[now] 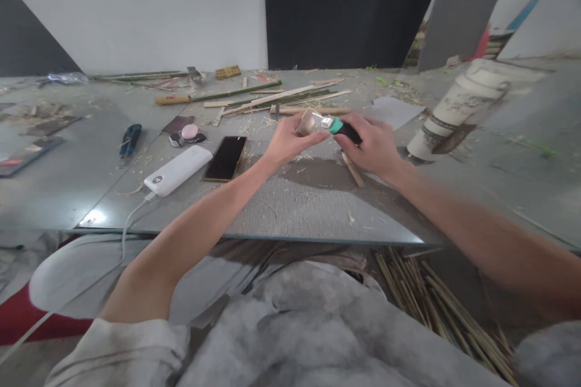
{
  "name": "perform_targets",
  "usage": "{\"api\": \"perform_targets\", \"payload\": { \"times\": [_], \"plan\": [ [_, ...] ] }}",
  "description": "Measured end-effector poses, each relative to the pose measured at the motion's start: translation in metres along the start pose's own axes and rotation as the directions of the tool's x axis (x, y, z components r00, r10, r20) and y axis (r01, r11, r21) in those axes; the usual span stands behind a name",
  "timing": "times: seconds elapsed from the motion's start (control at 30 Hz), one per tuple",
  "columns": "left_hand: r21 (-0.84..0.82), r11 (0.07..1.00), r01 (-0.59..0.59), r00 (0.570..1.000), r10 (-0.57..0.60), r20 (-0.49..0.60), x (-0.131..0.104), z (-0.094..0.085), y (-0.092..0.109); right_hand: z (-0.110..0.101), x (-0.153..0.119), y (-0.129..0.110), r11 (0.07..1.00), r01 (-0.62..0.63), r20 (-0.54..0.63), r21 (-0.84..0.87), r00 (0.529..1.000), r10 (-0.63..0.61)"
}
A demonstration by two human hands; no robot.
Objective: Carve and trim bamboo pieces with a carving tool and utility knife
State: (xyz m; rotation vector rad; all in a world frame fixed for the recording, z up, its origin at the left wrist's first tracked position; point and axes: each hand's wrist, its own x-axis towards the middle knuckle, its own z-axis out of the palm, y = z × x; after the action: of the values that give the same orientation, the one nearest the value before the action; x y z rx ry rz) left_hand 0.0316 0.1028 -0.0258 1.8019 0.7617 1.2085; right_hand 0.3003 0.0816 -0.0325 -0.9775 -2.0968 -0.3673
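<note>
Over the middle of the worktable, my left hand (288, 140) is closed on a small pale piece (307, 122), which looks like wood or bamboo. My right hand (374, 144) wraps round the black and green handle of a utility knife (336, 126). Its metal blade end points left, close to the pale piece; whether they touch I cannot tell. Below my right hand a narrow wooden strip (353, 169) lies on the table. Beyond both hands are several bamboo strips (290, 98) and scattered shavings.
Left of my hands lie a black phone (226, 158), a white power bank (178, 170) with a cable, and a blue-handled tool (130, 139). A tall white cup (458, 110) stands at the right. Bamboo sticks (431, 299) are bundled below the table edge (318, 239).
</note>
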Motion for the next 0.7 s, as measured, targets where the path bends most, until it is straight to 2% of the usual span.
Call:
{"api": "perform_targets", "payload": {
  "times": [0.2,0.7],
  "plan": [
    [0.024,1.000,-0.015,1.000,0.015,-0.006,0.0009,-0.0004,-0.0022,0.0016,-0.0010,-0.0007,0.999,0.034,-0.006,0.027,0.999,-0.033],
    [0.047,0.999,-0.011,1.000,0.012,-0.027,-0.0028,-0.0005,0.0034,0.0010,-0.0006,-0.0027,0.999,-0.023,0.029,0.030,0.999,0.022]
  ]
}}
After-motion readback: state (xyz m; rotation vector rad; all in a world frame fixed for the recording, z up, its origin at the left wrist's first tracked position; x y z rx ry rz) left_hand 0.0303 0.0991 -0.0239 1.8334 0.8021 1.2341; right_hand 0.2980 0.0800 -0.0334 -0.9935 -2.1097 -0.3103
